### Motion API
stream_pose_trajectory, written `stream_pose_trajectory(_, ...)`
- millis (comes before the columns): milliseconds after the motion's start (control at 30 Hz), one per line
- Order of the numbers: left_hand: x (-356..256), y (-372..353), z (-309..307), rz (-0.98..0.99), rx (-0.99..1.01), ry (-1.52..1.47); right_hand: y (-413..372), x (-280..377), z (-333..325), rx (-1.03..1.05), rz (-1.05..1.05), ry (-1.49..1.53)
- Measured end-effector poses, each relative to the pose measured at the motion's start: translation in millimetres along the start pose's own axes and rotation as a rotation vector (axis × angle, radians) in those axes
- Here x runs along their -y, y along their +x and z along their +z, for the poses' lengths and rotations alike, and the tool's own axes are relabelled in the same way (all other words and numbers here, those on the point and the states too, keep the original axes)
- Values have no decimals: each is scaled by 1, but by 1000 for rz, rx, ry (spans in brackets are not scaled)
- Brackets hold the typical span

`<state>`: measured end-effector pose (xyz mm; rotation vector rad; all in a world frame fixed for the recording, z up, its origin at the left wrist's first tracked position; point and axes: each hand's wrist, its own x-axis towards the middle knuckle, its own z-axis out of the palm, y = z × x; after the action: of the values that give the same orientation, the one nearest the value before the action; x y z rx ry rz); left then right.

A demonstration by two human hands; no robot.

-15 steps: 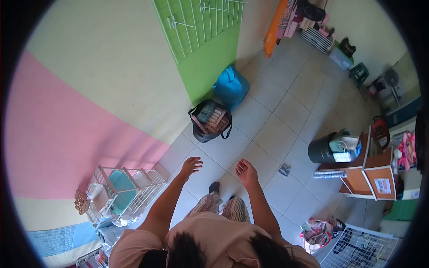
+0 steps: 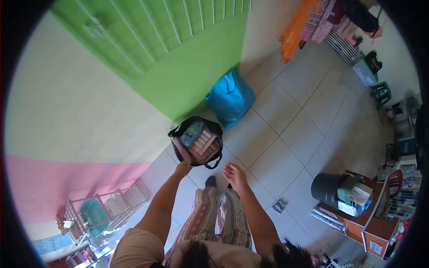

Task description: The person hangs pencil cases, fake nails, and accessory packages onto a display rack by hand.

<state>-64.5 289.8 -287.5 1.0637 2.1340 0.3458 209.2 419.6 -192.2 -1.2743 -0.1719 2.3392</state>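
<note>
A black bag (image 2: pixel 175 132) stands on the floor in front of me, its top wide open. Inside it lie a blue-green pack (image 2: pixel 193 133) and several pinkish packs (image 2: pixel 203 143). My left hand (image 2: pixel 183 168) is at the near rim of the bag, closed on the edge, its fingertips partly hidden. To the right of the bag, my right hand (image 2: pixel 235 175) hovers close to the hanging bag handle (image 2: pixel 216 162), apart from it. Its fingers are loosely bent and open, with nothing in them.
A blue bag (image 2: pixel 231 98) stands behind the black one against the green wall. White wire racks (image 2: pixel 127 203) are at left. On the right are a black bin (image 2: pixel 328 190) and a wooden desk (image 2: pixel 379 232). A small packet (image 2: pixel 279 205) lies on the tiles.
I have come closer to the black bag. My left hand has moved forward onto its rim, and my right hand has come near its handle.
</note>
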Motion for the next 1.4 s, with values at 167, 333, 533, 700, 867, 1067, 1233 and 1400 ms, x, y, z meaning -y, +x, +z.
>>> stream_pose_trajectory(167, 11, 47, 33, -116, 10, 57, 120, -39, 3, 37, 175, -146)
stream_pose_trajectory(333, 15, 116, 33, -62, -247, 295, 224, -67, 10, 106, 236, -177)
stream_pose_trajectory(533, 37, 174, 42, 97, -317, 730, 283, -84, 11, 202, 230, -232)
stream_pose_trajectory(700, 10, 166, 25, 83, -303, 594, 284, -83, 18, 232, 291, -290)
stream_pose_trajectory(867, -66, 91, 7, 104, -332, 434, 277, -68, 27, 278, 340, -142)
stream_pose_trajectory(1067, 2, 67, 40, 318, -377, 155, 255, -44, 33, 54, 185, -660)
stream_pose_trajectory(1233, 34, 134, 57, -820, -660, -75, 241, -32, 8, 128, -8, -908)
stream_pose_trajectory(1400, 29, 166, 53, -1036, -659, -67, 218, -7, -7, 257, -20, -895)
